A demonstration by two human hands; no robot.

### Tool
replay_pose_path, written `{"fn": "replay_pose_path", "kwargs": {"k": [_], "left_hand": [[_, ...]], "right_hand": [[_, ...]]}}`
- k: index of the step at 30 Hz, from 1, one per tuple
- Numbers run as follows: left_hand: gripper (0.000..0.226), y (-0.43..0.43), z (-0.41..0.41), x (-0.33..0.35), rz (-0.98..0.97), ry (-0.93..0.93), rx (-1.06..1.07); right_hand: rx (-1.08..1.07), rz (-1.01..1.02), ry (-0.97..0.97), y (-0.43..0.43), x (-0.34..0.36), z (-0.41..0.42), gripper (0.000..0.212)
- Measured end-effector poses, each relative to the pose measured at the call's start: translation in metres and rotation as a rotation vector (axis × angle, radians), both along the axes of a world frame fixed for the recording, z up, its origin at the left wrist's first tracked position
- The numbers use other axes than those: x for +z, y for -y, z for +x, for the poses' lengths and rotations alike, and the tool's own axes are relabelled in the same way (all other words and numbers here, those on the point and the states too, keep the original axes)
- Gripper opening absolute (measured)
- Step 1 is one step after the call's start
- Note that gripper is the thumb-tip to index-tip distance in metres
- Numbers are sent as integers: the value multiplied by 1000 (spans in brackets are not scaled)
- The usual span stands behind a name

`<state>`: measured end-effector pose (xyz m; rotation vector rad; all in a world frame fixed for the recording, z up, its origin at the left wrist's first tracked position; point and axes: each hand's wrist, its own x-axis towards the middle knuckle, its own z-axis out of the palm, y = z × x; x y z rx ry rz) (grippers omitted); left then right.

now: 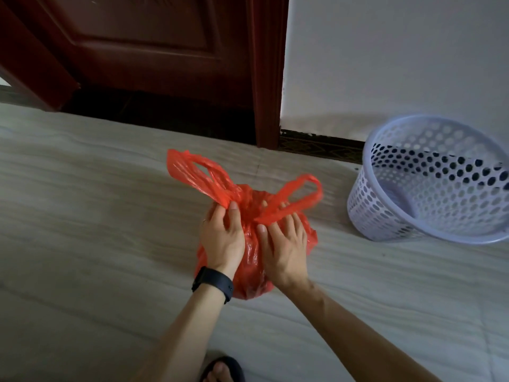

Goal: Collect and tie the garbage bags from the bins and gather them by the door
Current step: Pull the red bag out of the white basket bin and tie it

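Looking down at a bulging red thin-plastic garbage bag (252,257) on pale floor (82,216), near a dark red wooden door (151,51), a lavender perforated plastic bin (385,216) just to its right. Pinching one handle loop (198,175) at its base with the left hand (221,238), gripping the other with the right hand (285,244), fingers curled. Looks light, soft and slippery; best held low on the loops, close to the neck.

Red bag (249,285) on floor (82,216) nr dark wood door (143,51). L hand (221,238), black wristband (213,281), pinches base of bag's L handle loop (198,175). R hand (283,244) holds R handle loop (300,194), strip across its fingers. Loops splay up and outward. Lilac perforated basket (371,210) to R by white wall, apart from bag. Sandalled foot (223,368) at btm edge.
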<state>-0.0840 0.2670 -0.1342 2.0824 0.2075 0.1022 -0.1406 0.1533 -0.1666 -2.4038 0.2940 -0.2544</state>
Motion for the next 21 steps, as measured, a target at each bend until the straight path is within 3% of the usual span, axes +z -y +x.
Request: {"fn": "replay_pose_path", "kwargs": {"k": [4, 6, 9, 12, 16, 21], "left_hand": [[32, 1, -5, -5, 19, 80, -37], [36, -1, -4, -11, 12, 45, -55], [36, -5, 3, -13, -44, -32, -63], [37, -2, 5, -4, -14, 4, -147], [40, -3, 12, 1, 192, 102, -307], [25, -14, 32, 21, 676, 121, -568]], "right_hand": [[-88, 109, 124, -1, 8, 18, 38], [-97, 340, 146, -4, 18, 27, 38], [-109, 617, 47, -3, 28, 36, 35], [-64, 621, -43, 6, 32, 48, 30], [-2, 631, -262, 19, 40, 67, 17], [91, 615, -403, 22, 51, 73, 17]]}}
